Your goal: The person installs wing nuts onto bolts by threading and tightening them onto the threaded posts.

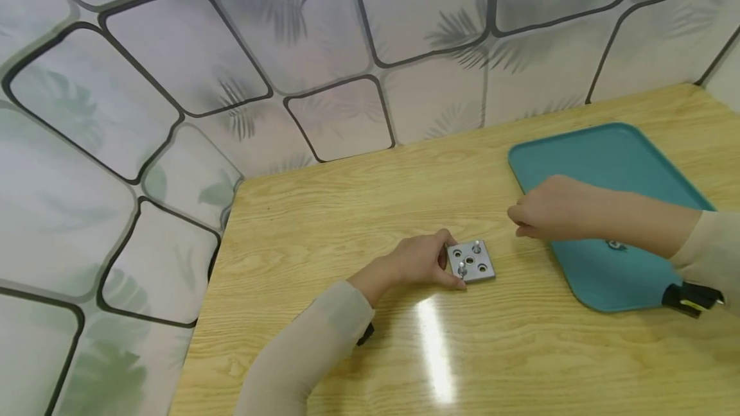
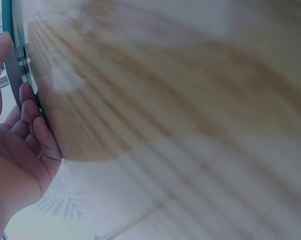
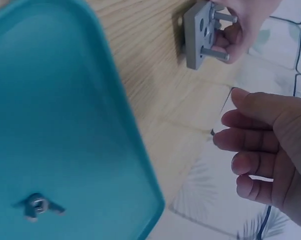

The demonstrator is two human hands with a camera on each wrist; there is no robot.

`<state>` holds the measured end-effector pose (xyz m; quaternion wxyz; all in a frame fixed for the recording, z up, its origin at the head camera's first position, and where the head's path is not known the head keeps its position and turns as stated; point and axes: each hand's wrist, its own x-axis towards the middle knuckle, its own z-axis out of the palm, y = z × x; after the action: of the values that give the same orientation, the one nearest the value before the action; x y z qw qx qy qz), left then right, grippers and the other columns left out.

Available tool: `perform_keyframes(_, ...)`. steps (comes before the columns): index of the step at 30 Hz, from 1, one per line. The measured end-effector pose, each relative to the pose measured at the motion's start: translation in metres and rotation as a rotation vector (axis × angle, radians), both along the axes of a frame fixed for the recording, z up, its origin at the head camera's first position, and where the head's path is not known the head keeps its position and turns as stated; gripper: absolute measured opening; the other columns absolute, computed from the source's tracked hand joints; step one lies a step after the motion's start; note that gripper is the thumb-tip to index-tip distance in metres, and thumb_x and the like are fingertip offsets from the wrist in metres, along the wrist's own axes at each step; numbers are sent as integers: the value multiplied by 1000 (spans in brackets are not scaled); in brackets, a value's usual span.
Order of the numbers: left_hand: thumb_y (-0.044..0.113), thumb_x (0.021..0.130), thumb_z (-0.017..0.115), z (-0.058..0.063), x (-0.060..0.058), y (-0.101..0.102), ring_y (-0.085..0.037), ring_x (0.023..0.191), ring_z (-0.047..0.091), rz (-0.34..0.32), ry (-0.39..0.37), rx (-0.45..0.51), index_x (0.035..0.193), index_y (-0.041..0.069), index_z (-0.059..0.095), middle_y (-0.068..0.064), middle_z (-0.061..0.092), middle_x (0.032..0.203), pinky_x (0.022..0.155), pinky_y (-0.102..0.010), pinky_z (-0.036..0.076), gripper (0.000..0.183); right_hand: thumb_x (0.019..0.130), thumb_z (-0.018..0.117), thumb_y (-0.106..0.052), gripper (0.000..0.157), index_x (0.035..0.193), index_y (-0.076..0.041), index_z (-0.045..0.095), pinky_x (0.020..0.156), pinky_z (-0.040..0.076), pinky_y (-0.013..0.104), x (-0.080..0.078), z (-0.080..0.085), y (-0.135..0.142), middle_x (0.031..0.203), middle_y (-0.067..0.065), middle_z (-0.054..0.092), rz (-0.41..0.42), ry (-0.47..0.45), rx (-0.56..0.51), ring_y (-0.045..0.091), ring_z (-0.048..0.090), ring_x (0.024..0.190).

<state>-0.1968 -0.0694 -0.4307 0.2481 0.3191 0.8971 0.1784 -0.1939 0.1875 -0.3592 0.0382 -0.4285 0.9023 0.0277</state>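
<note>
My left hand holds a square grey metal plate by its left side, with thumb and fingers at opposite edges. Two bolts stand up from the plate, at diagonal corners, and several round holes show between and beside them. In the right wrist view, both bolts stick out from the plate's face. My right hand hangs over the left side of the teal tray, to the right of the plate. Its fingers are loosely bent, with nothing between them. A metal wing nut lies on the tray.
The teal tray lies on the right part of the wood-grain table. A patterned wall covering borders the table at the back and left. A black strap shows beneath the right sleeve.
</note>
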Motion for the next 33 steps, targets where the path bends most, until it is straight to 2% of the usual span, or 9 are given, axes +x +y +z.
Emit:
perform_keyframes(8, 51, 74, 76, 0, 0, -1, -3, 68, 50, -11, 7, -4, 120, 16, 49, 9, 55, 80, 59, -17, 39, 64, 85, 69, -19, 29, 67, -21, 46, 48, 25, 25, 5, -19, 40, 56, -8, 38, -155, -49, 24, 7, 29, 51)
perform_keyframes(15, 52, 74, 76, 0, -1, -1, -4, 67, 49, -15, 10, -7, 120, 16, 48, 9, 55, 79, 58, -17, 38, 65, 83, 71, -18, 28, 70, -21, 47, 49, 28, 25, 12, -34, 81, 59, -9, 40, -230, -87, 80, 7, 33, 53)
perform_keyframes(20, 52, 73, 76, 0, -2, 0, -4, 67, 49, -9, 3, -7, 120, 16, 48, 9, 55, 80, 59, -18, 38, 65, 82, 72, -17, 25, 72, -20, 49, 49, 30, 27, 14, -39, 97, 59, -9, 43, -287, -136, 87, 8, 36, 52)
perform_keyframes(26, 52, 73, 76, -1, -2, 0, -4, 67, 49, -7, 7, -8, 119, 17, 48, 9, 55, 79, 59, -18, 38, 64, 79, 75, -22, 21, 79, -17, 55, 49, 38, 30, 14, -46, 106, 63, -5, 51, -328, -158, 147, 9, 46, 54)
perform_keyframes(33, 52, 73, 76, 0, 0, 0, -4, 66, 49, -4, 12, -11, 118, 17, 48, 10, 54, 79, 59, -18, 37, 64, 73, 79, -20, 23, 82, -17, 57, 48, 42, 30, 19, -53, 110, 69, -4, 59, -311, -134, 144, 12, 56, 58)
